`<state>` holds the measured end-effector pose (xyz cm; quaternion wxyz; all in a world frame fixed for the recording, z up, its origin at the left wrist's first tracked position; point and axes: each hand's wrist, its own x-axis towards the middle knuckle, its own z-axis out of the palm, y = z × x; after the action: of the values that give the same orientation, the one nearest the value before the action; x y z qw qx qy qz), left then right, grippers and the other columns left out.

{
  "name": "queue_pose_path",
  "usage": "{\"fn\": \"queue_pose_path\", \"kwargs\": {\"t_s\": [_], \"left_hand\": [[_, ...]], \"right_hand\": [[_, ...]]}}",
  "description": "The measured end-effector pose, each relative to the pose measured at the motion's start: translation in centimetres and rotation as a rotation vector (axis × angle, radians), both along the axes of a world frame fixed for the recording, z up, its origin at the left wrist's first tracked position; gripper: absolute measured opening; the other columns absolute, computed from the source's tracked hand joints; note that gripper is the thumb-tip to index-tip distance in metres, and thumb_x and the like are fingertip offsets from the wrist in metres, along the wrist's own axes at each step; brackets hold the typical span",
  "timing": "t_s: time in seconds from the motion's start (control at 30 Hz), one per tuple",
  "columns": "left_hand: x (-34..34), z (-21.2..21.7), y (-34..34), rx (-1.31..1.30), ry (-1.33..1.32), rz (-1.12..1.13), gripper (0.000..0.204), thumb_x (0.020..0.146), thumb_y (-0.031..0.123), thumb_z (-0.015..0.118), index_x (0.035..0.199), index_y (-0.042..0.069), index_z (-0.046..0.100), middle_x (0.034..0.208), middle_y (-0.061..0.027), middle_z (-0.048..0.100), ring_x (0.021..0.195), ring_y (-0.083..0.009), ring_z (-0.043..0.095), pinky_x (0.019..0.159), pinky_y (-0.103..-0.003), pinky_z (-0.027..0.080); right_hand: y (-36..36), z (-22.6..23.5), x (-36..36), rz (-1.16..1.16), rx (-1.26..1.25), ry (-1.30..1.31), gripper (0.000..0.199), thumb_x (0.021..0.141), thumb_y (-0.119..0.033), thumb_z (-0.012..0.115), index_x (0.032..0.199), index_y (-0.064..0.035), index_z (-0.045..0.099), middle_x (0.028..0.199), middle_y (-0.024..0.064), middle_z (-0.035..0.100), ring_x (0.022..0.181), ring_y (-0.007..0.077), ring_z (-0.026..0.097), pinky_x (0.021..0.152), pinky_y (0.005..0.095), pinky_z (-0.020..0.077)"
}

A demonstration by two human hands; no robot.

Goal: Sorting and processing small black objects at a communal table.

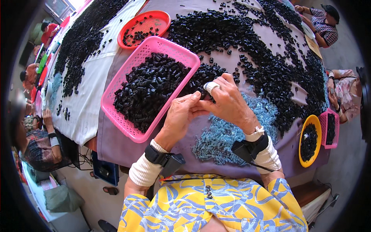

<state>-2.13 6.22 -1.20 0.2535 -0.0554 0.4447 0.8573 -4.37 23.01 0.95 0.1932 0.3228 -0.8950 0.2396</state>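
Meeting just right of the basket (pixel 127 130), the left hand (pixel 179 116) and right hand (pixel 231 102) curl with their fingertips nearly closed together — the fingers hide the gap, so whether either grips a black part cannot be told. Black parts (pixel 148 91) heap inside the basket, with more spread beyond it and to its right. Blue bits (pixel 220 141) lie right of the basket — a red tray (pixel 143 24) sits at its far end.

Any piece between fingers (pixel 190 100) hidden; yellow patterned shirt (pixel 247 195) cut off by lower edge; left-edge head (pixel 17 118) blurred.
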Motion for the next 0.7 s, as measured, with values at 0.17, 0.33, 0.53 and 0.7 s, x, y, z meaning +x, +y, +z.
{"fn": "queue_pose_path", "kwargs": {"t_s": [0.17, 0.33, 0.53, 0.7], "left_hand": [[0.11, -0.46, 0.25, 0.053, 0.066, 0.015, 0.026, 0.097, 0.020, 0.048, 0.103, -0.002, 0.061, 0.092, -0.0104, 0.066, 0.086, -0.0167, 0.065, 0.082, -0.034, 0.053], [-0.18, -0.01, -0.04, 0.116, 0.014, -0.057, 0.025, 0.096, 0.019, 0.048, 0.103, -0.002, 0.060, 0.093, -0.0109, 0.066, 0.086, -0.0171, 0.065, 0.082, -0.035, 0.053], [0.09, -0.55, -0.07, 0.168, -0.015, -0.053, 0.027, 0.095, 0.021, 0.048, 0.101, -0.002, 0.061, 0.093, -0.0118, 0.066, 0.086, -0.0188, 0.065, 0.083, -0.037, 0.053], [-0.13, -0.40, 0.00, 0.209, -0.034, -0.124, 0.027, 0.095, 0.020, 0.048, 0.101, -0.002, 0.061, 0.095, -0.0126, 0.065, 0.087, -0.0194, 0.065, 0.085, -0.038, 0.053]], "right_hand": [[-0.23, 0.35, 0.41, -0.026, 0.006, -0.035, 0.026, 0.069, -0.026, 0.070, 0.073, -0.0039, 0.058, 0.070, 0.0100, 0.057, 0.073, 0.0260, 0.056, 0.078, 0.0388, 0.0390], [0.05, 0.29, 0.28, -0.025, -0.033, 0.006, 0.024, 0.071, -0.026, 0.068, 0.073, -0.0041, 0.058, 0.071, 0.0103, 0.058, 0.073, 0.0254, 0.057, 0.078, 0.0385, 0.0388], [-0.19, 0.76, 0.78, -0.036, -0.004, -0.032, 0.021, 0.070, -0.024, 0.067, 0.073, -0.0044, 0.058, 0.069, 0.0101, 0.058, 0.071, 0.0253, 0.057, 0.079, 0.0381, 0.0389], [-0.02, 0.37, 0.76, -0.028, -0.026, -0.014, 0.021, 0.069, -0.023, 0.067, 0.071, -0.0044, 0.058, 0.068, 0.0101, 0.057, 0.071, 0.0254, 0.057, 0.078, 0.0379, 0.0391]]}}
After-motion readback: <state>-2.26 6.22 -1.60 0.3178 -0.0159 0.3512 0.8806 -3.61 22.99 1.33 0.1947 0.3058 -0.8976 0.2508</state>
